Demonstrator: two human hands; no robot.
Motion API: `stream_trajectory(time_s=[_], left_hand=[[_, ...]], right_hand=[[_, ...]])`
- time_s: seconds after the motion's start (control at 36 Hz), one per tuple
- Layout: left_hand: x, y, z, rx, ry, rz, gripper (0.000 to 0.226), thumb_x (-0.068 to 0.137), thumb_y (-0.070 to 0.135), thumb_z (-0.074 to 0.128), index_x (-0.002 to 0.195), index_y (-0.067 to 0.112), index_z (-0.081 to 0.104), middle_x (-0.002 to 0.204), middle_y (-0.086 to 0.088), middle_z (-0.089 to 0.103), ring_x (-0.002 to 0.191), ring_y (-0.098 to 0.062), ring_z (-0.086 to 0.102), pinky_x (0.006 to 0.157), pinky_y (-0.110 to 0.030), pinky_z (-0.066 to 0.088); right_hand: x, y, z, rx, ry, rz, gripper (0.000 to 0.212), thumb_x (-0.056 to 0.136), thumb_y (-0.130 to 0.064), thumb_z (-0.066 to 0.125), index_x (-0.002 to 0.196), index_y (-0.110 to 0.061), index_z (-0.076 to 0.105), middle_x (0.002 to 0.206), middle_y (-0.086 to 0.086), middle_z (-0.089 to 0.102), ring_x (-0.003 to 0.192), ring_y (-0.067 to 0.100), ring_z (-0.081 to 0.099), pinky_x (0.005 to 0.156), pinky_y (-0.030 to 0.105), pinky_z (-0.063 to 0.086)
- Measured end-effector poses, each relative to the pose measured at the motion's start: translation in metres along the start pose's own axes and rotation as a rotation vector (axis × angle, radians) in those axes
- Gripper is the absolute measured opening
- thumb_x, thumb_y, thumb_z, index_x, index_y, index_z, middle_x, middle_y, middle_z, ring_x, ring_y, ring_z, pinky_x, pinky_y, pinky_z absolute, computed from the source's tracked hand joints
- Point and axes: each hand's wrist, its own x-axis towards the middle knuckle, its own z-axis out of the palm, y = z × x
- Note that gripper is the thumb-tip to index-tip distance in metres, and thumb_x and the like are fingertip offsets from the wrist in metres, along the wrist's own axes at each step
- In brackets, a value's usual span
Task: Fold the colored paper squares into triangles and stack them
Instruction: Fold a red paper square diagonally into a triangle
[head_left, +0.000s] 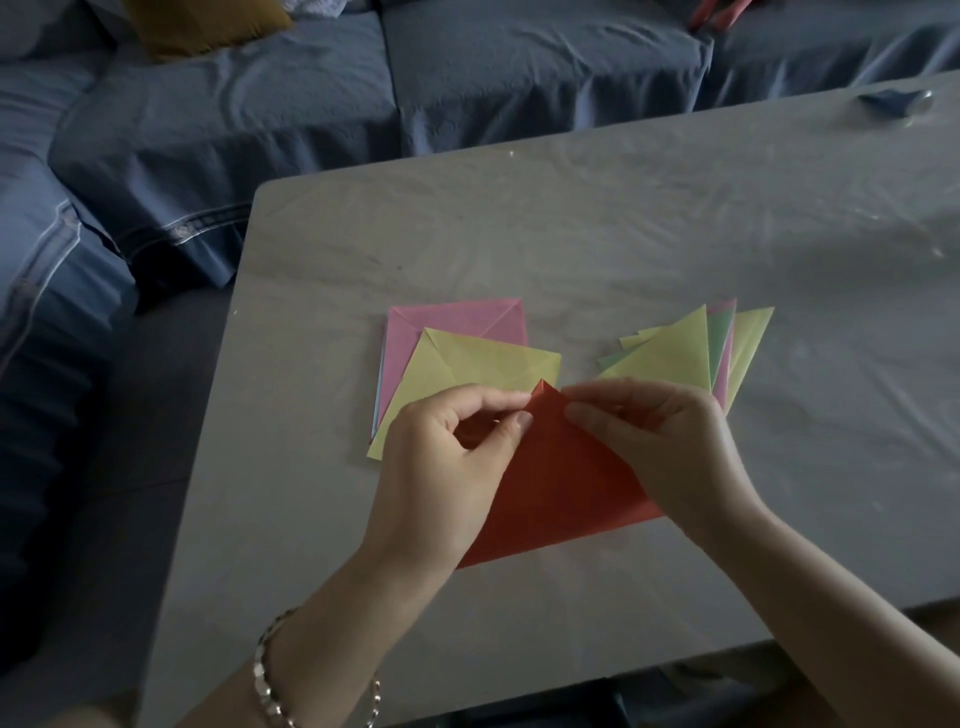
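A red paper sheet (558, 483), folded into a triangle with its apex pointing away from the camera, lies on a pale grey table (571, 218) as a person pinches its top corner with both hands. To the far left, a blue sofa (218, 130) wraps around the table's edge, a mustard cushion (202, 23) at its back. A beaded bracelet (267, 680) circles the left wrist at the bottom of the view. The left hand (447, 467) grips the red sheet's left edge near the apex, thumb and forefinger closed on the paper and the other fingers curled. Behind it, a loose pile of unfolded squares (457, 353) rests flat on the table, a yellow sheet on top lying askew over a pink one, with a sliver of blue showing at the left edge. The right hand (670, 452) holds the red sheet's right edge, its thumb pressed on the upper face just below the apex and its palm covering the sheet's right corner. Just beyond the right hand, a fanned stack of folded triangles (691, 353) in yellow, green and pink lies on the table. At the far right corner sits a small dark blue object (893, 101), too blurred to identify.
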Motion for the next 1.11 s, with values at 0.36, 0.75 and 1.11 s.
stream_trajectory(time_s=[0.36,0.75,1.11], left_hand=[[0.023,-0.032,0.018,-0.173,-0.13,-0.341,0.016,0.074,-0.001,0.071,0.067,0.013,0.069,0.05,0.008,0.062,0.045,-0.004,0.054,0.051,-0.018,0.049],[0.028,-0.107,0.037,-0.048,0.11,-0.534,0.013,0.076,0.005,0.071,0.07,0.016,0.067,0.064,0.0,0.065,0.051,-0.012,0.057,0.058,-0.022,0.048],[0.027,-0.117,0.04,0.074,0.098,-0.485,0.004,0.076,0.009,0.073,0.076,0.013,0.071,0.063,0.009,0.062,0.063,-0.008,0.061,0.061,-0.013,0.045]], right_hand=[[0.027,0.015,-0.012,-0.699,-0.212,-0.526,0.02,0.079,-0.032,0.062,0.083,-0.016,0.074,0.085,-0.008,0.068,0.082,0.005,0.057,0.08,0.023,0.042],[-0.014,0.101,0.004,-1.081,-0.499,-0.172,0.079,0.094,-0.051,-0.004,0.119,-0.016,0.062,0.13,-0.002,0.055,0.119,0.012,0.053,0.103,0.029,0.03],[0.047,0.108,0.022,-1.21,-0.314,0.011,0.054,0.099,-0.034,0.024,0.146,-0.008,0.015,0.156,0.003,0.008,0.143,0.016,0.006,0.114,0.03,0.011]])
